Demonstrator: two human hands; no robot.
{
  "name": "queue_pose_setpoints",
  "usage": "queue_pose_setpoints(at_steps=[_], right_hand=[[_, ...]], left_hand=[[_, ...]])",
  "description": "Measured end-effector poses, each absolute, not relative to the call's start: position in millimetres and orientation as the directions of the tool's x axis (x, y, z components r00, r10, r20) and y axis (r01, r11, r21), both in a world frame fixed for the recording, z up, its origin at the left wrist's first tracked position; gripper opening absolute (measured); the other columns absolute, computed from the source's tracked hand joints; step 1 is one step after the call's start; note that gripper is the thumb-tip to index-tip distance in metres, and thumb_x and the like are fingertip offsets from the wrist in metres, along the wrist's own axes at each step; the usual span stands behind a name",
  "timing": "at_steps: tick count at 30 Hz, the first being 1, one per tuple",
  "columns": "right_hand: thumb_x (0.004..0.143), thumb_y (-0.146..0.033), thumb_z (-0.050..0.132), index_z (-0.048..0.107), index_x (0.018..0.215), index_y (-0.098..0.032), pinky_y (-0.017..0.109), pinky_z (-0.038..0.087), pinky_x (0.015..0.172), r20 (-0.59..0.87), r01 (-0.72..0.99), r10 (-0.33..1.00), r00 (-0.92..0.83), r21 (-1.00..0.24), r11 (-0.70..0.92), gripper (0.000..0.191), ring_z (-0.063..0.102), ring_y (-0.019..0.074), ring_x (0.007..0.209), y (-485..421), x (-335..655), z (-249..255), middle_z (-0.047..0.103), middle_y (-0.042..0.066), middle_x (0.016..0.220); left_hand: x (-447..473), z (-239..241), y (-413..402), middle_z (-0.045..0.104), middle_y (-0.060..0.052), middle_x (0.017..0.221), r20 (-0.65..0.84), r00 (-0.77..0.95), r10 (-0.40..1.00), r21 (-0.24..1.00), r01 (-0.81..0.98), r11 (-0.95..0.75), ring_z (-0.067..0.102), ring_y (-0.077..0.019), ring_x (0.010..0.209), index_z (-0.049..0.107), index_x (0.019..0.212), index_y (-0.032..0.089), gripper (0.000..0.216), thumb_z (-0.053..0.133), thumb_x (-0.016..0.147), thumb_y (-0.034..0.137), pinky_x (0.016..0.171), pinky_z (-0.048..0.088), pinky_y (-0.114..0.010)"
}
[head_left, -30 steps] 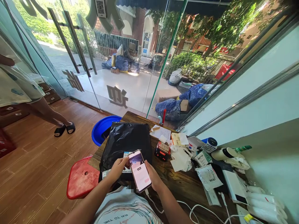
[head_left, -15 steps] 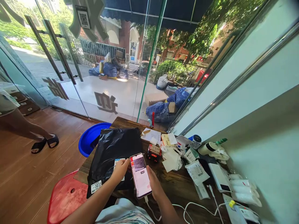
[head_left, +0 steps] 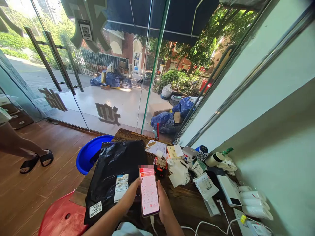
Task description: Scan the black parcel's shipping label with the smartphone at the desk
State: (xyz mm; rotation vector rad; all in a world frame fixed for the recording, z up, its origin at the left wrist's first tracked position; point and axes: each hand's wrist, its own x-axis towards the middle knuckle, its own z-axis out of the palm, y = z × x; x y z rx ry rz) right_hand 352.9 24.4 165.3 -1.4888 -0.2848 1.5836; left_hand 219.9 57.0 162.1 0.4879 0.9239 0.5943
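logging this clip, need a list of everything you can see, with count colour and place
phone: 1, pink-lit screen, held over the desk's near edge, cable plugged in below
parcel bag: 1, black, on the desk's left part, white shipping label and a 3033 sticker on it
desk: 1, dark wood, along the wall
basin: 1, blue, on the floor beyond the desk's left corner
stool: 1, red, left of the desk
small printer: 1, black and red, behind the phone
papers and label packets: several, white, mid desk
white rolls: a few, by the wall at right
other person's legs: black sandals, far left
left hand: at the phone's left edge
right hand: grips the phone's right edge
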Motion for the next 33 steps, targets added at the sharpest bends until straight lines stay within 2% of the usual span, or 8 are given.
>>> queue_pose_setpoints(at_steps=[2,4,7,9,13,23,28,33], right_hand=[[0.044,-0.075,0.069,0.058,0.112,-0.013,0.035,0.048,0.087,-0.668,-0.528,0.720,0.187,-0.687,-0.499,0.093,0.052,0.0274,0.114,28,349,169,0.060,0.011,0.116],[0.045,-0.076,0.067,0.060,0.109,-0.013,0.037,0.049,0.086,-0.668,-0.570,0.714,0.210,-0.677,-0.466,0.090,0.054,0.0278,0.111,30,347,174,0.062,0.011,0.111],[0.052,-0.078,0.062,0.060,0.110,-0.014,0.037,0.046,0.091,-0.615,-0.520,0.753,0.235,-0.734,-0.437,0.086,0.053,0.0268,0.112,28,349,187,0.061,0.010,0.113],[0.059,-0.074,0.061,0.058,0.113,-0.017,0.035,0.041,0.098,-0.492,-0.367,0.827,0.273,-0.848,-0.384,0.079,0.047,0.0252,0.119,24,352,197,0.057,0.010,0.121],[0.074,-0.065,0.055,0.051,0.123,-0.020,0.035,0.029,0.109,-0.329,-0.066,0.915,0.234,-0.944,-0.323,0.066,0.034,0.0233,0.130,15,360,206,0.041,0.009,0.138],[0.068,-0.056,0.065,0.040,0.125,-0.017,0.040,0.046,0.090,-0.443,-0.383,0.896,0.026,-0.833,-0.400,0.073,0.054,0.0275,0.111,2,372,204,0.052,0.014,0.127],[0.073,-0.040,0.060,0.032,0.133,-0.016,0.042,0.043,0.093,-0.447,-0.292,0.893,-0.057,-0.847,-0.443,0.071,0.051,0.0275,0.113,-10,379,215,0.047,0.013,0.132],[0.067,-0.032,0.059,0.031,0.137,-0.019,0.041,0.043,0.095,-0.426,-0.248,0.905,0.022,-0.879,-0.408,0.076,0.046,0.0271,0.119,-17,381,205,0.045,0.011,0.135]], left_hand=[[224,169,42,0.050,-0.009,0.124,-0.520,0.629,0.578,0.457,-0.367,0.810,0.054,-0.0269,0.099,0.031,0.130,0.026,0.085,0.060,0.054,0.050,0.073,0.047,-0.036],[225,176,32,0.040,-0.007,0.135,-0.417,0.715,0.562,0.372,-0.430,0.823,0.053,-0.0275,0.103,0.017,0.136,0.034,0.087,0.057,0.058,0.032,0.074,0.047,-0.038],[223,185,32,0.034,-0.007,0.139,-0.328,0.756,0.566,0.347,-0.461,0.817,0.052,-0.0268,0.107,0.012,0.138,0.038,0.095,0.051,0.056,0.012,0.077,0.047,-0.038],[221,188,37,0.033,-0.006,0.140,-0.300,0.769,0.565,0.343,-0.466,0.816,0.051,-0.0262,0.109,0.008,0.139,0.039,0.100,0.051,0.055,0.007,0.079,0.047,-0.036],[221,189,41,0.030,-0.004,0.142,-0.267,0.789,0.553,0.316,-0.471,0.824,0.049,-0.0239,0.112,-0.003,0.138,0.043,0.107,0.052,0.056,0.003,0.083,0.047,-0.034],[235,195,34,0.025,-0.010,0.144,-0.257,0.811,0.526,0.368,-0.421,0.829,0.054,-0.0271,0.103,-0.012,0.138,0.041,0.117,0.052,0.048,0.004,0.062,0.055,-0.031],[238,192,31,0.024,-0.008,0.143,-0.235,0.795,0.559,0.362,-0.462,0.809,0.056,-0.0267,0.098,-0.007,0.139,0.046,0.114,0.051,0.048,0.009,0.057,0.055,-0.031],[237,189,29,0.028,-0.008,0.140,-0.277,0.802,0.530,0.361,-0.424,0.831,0.057,-0.0235,0.089,-0.006,0.139,0.044,0.113,0.051,0.047,0.011,0.055,0.054,-0.032]])
